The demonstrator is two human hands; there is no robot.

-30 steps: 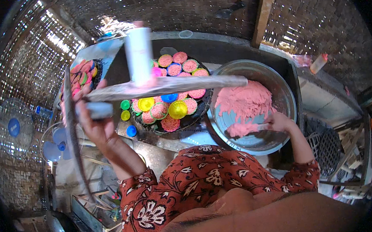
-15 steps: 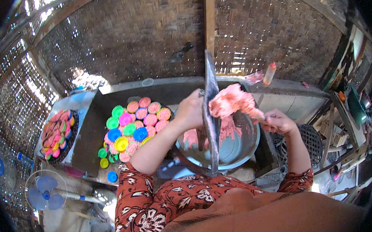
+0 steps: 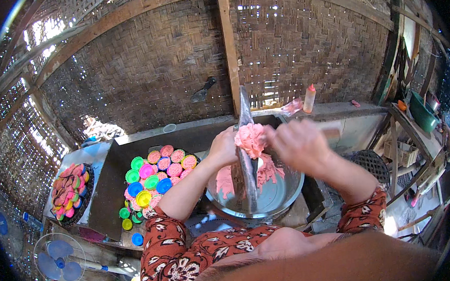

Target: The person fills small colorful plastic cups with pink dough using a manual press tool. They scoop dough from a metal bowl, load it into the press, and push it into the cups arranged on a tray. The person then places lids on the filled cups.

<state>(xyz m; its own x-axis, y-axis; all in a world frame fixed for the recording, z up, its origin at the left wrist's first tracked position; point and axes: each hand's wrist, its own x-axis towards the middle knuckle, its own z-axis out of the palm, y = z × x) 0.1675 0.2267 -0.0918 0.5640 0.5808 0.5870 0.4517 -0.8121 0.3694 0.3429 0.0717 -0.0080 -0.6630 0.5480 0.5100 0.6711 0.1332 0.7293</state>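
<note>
My left hand (image 3: 224,147) grips a dark flat board (image 3: 250,183), seen nearly edge-on and standing upright over a wide basin (image 3: 291,192). A lump of thick pink paste (image 3: 250,140) sits against the board's upper part. My right hand (image 3: 301,144), blurred by motion, is curled beside the lump around a paste-covered tool, whose handle the fingers hide. More pink paste (image 3: 270,172) clings inside the pale blue basin. Left of the basin stand several small round cups (image 3: 174,169) holding pink paste, with bare blue, green and yellow cups (image 3: 143,199) among them.
A dark round tray (image 3: 72,195) of multicoloured pieces rests on a stand at far left. A red-tipped squeeze bottle (image 3: 309,99) stands on the back ledge. A fan (image 3: 60,259) is at lower left, and a woven wall (image 3: 307,46) rises behind.
My right hand has moved left and slightly up, bringing the paste lump to the board's near-side edge. My left hand still holds the board. The view has shifted.
</note>
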